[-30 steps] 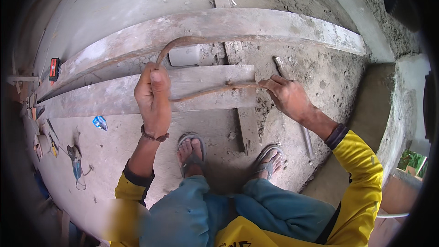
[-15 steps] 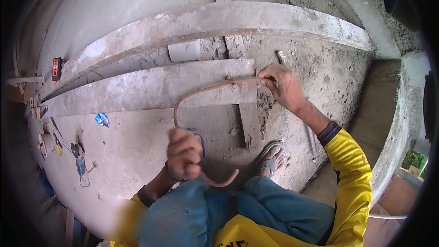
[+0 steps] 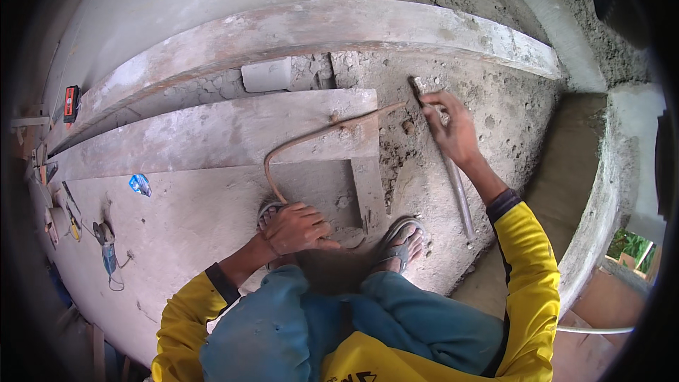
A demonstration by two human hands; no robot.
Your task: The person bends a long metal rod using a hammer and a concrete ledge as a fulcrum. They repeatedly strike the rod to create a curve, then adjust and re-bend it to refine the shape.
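Note:
My left hand (image 3: 298,228) is closed around the lower part of a bent, rusty metal rod (image 3: 311,139). From the fist the rod rises, curves, and runs rightward over the end of a plank (image 3: 212,131); its hooked lower end shows just right of the fist. The rod's far tip is free, to the left of my right hand (image 3: 450,129). That hand's fingers are curled at the neck of a hammer (image 3: 461,201) with a pipe-like handle, lying on the rough ground. Part of the handle is hidden beneath the hand.
Beyond the plank runs a long curved-looking beam (image 3: 318,25). A short piece of pipe (image 3: 267,75) lies between them. Leftward are an angle grinder (image 3: 108,251), a blue wrapper (image 3: 140,184) and a red-and-black device (image 3: 71,104). A recessed trench (image 3: 566,148) borders the right side.
My right hand has let go of the rod's end and moved to the hammer. My left hand has lowered with the rod. The view has shifted slightly.

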